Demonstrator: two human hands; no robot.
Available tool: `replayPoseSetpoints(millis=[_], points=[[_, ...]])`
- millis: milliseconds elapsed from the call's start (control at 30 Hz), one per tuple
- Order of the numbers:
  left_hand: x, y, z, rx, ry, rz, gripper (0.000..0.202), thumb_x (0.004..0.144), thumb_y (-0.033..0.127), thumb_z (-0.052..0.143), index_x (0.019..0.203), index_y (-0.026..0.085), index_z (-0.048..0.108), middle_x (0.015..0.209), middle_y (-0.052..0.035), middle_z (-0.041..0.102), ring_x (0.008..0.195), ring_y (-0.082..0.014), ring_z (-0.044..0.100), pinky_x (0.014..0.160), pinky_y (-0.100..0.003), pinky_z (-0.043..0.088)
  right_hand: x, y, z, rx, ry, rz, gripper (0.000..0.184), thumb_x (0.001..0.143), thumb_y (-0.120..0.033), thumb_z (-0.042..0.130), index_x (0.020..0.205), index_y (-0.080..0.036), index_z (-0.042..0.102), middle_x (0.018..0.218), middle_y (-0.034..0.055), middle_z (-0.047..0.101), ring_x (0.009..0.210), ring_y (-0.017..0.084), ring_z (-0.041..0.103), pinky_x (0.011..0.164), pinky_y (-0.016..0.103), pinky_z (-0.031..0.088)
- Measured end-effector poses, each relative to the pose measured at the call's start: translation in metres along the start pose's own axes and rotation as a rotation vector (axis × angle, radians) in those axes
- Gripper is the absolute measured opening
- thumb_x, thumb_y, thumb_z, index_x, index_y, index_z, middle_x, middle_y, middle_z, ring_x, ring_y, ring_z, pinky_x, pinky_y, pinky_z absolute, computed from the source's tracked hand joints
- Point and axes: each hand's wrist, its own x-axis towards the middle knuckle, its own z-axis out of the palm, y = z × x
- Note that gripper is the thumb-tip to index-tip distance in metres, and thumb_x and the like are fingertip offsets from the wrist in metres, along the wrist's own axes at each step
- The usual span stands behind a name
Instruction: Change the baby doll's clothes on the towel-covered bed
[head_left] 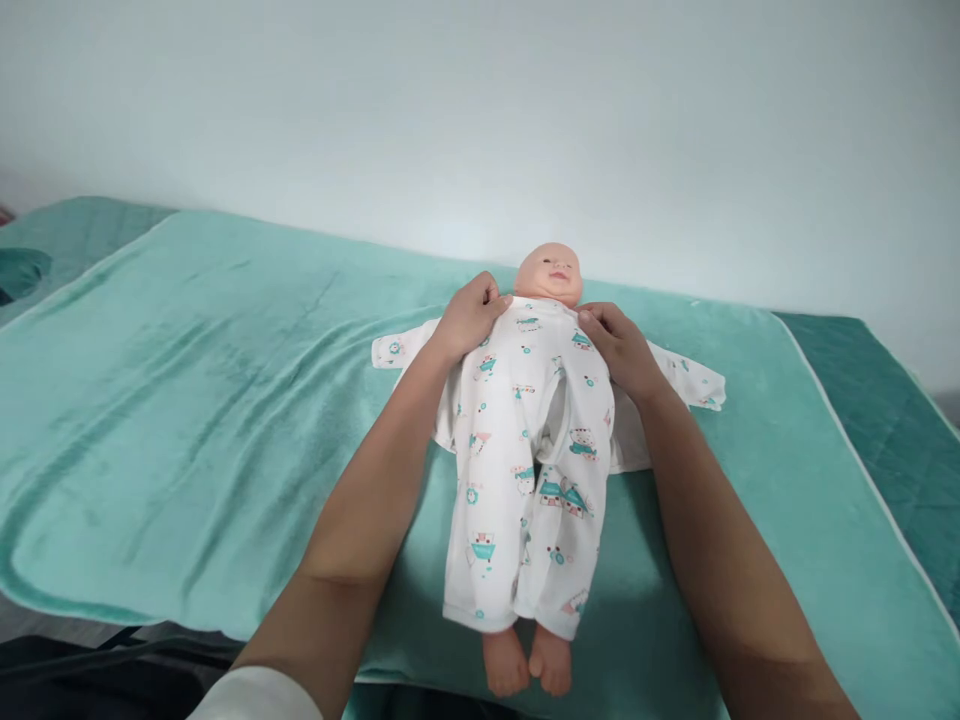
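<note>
A baby doll (550, 272) lies on its back with its head toward the wall and its bare feet toward me. White baby pants (525, 420) with a teal and pink print cover it from just under the chin to the ankles. A matching baby shirt (694, 378) is spread beneath, its sleeves stretched out to both sides. My left hand (472, 318) is closed on the pants' top edge by one shoulder. At the other shoulder, my right hand (619, 348) pinches the opposite corner of that edge. Both hands partly hide the fabric in their fingers.
A teal plush blanket (187, 420) with soft creases lies under the doll. Darker quilted bedding (870, 400) shows at the right. A pale wall (480, 120) rises directly behind the bed. Dark objects (97, 675) sit below the front edge at the lower left.
</note>
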Motion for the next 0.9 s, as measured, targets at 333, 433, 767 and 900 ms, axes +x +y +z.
replayPoseSetpoints(millis=[333, 433, 767, 900], points=[[-0.004, 0.007, 0.01, 0.065, 0.022, -0.057, 0.016, 0.092, 0.023, 0.056, 0.079, 0.021, 0.048, 0.076, 0.0018, 0.056, 0.074, -0.0147, 0.051, 0.072, -0.03, 0.038, 0.013, 0.006, -0.003, 0.122, -0.057, 0.122, 0.027, 0.084, -0.046, 0.064, 0.081, -0.019, 0.066, 0.116, 0.0038, 0.069, 0.1, 0.021, 0.059, 0.086, 0.033, 0.044], [-0.005, 0.006, 0.013, 0.012, 0.02, -0.016, 0.006, 0.092, 0.019, 0.053, 0.086, 0.021, 0.055, 0.088, 0.0002, 0.063, 0.086, -0.0157, 0.058, 0.082, -0.031, 0.042, 0.014, 0.01, -0.001, 0.201, -0.04, 0.136, 0.027, 0.081, -0.046, 0.066, 0.076, -0.02, 0.063, 0.105, 0.0037, 0.071, 0.093, 0.021, 0.06, 0.08, 0.033, 0.046], [-0.042, 0.023, 0.015, 0.102, 0.249, 0.172, 0.007, 0.091, 0.024, 0.06, 0.086, 0.021, 0.057, 0.101, -0.0042, 0.063, 0.099, -0.0185, 0.057, 0.086, -0.032, 0.045, 0.009, 0.01, 0.004, 0.06, 0.09, 0.121, 0.025, 0.086, -0.044, 0.06, 0.081, -0.019, 0.064, 0.1, 0.0051, 0.071, 0.091, 0.021, 0.062, 0.082, 0.034, 0.047], [-0.065, 0.04, 0.003, 0.141, 0.091, 0.108, 0.025, 0.087, 0.039, 0.069, 0.084, 0.021, 0.052, 0.09, -0.0007, 0.058, 0.081, -0.015, 0.051, 0.075, -0.03, 0.042, 0.008, 0.007, 0.007, -0.074, 0.156, 0.055, 0.024, 0.09, -0.04, 0.054, 0.091, -0.019, 0.065, 0.1, 0.007, 0.072, 0.093, 0.022, 0.062, 0.084, 0.036, 0.047]])
